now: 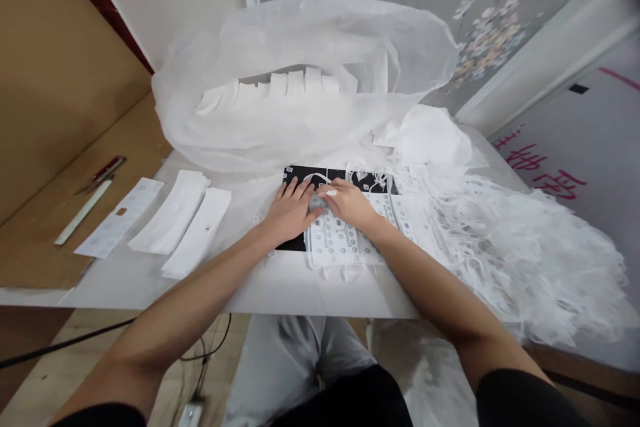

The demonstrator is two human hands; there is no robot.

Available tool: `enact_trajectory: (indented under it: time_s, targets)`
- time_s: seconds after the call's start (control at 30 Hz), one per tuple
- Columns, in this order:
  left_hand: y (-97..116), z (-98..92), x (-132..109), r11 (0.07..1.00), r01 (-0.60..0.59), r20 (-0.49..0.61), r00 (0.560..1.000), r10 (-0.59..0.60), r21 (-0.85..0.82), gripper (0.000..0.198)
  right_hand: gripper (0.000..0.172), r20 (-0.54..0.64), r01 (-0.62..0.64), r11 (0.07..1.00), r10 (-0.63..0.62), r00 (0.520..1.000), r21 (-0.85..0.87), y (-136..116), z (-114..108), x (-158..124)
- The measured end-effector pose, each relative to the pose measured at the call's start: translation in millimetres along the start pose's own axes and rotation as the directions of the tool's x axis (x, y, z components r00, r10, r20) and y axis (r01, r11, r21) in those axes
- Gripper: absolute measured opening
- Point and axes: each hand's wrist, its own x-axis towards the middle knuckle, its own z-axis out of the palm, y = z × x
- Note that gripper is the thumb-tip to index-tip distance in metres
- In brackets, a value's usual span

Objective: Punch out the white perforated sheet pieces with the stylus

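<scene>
My left hand [290, 213] lies flat with its fingers spread, partly over a black mat [294, 241] and with its thumb on a white sheet [340, 247] patterned with small grey circles and cut shapes. Close beside it, my right hand [353, 205] is closed in a pinch at the sheet's upper edge. A thin white strip [318, 176] curves up between the two hands and runs to the right fingertips. Small white scraps [366, 177] lie on the mat's far part. What is under both palms is hidden.
A heap of stringy white offcuts [540, 260] covers the table's right side. An open translucent bag [310, 120] of white pieces stands behind. At left lie stacks of white strips [170, 213], a patterned strip [120, 217], a utility knife [107, 170] and a pale ruler-like bar [83, 212].
</scene>
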Motion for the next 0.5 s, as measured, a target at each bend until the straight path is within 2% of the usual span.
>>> enact_trajectory:
  time_s: [0.23,0.5]
  targets:
    - [-1,2.0,1,1.0,0.0,0.003,1.0,0.0,0.008,0.072,0.028,-0.035,0.074,0.993,-0.078,0.996,-0.095,-4,0,2]
    - [-2,0.1,4,1.0,0.005,0.022,1.0,-0.005,-0.013,0.072,0.029,-0.089,-0.024,1.0,0.023,0.996,-0.014,-3,8,2]
